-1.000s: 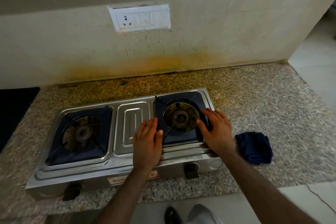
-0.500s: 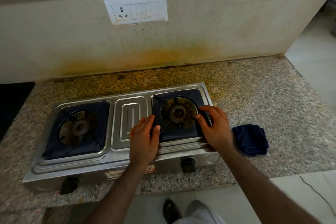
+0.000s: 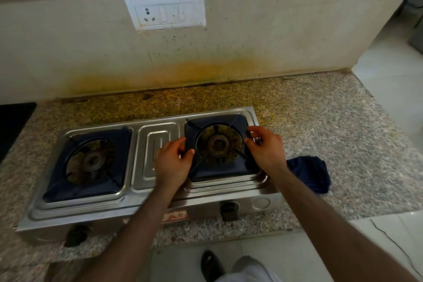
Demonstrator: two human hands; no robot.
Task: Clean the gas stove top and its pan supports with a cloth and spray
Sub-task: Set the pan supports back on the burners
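A steel two-burner gas stove sits on the granite counter. Its right pan support, dark blue and square with thin prongs, lies over the right burner. My left hand pinches the support's left edge, thumb on top. My right hand grips its right edge with curled fingers. The left pan support lies untouched over the left burner. A crumpled dark blue cloth rests on the counter just right of the stove. No spray bottle is in view.
The granite counter has open space behind and to the right of the stove. A stained wall with a white switch plate stands behind. A black surface sits at far left. Two knobs face the front. The counter's front edge drops to tiled floor.
Both hands went from lying flat beside the right burner to curling around the right pan support's left and right edges. The camera view shifted slightly.
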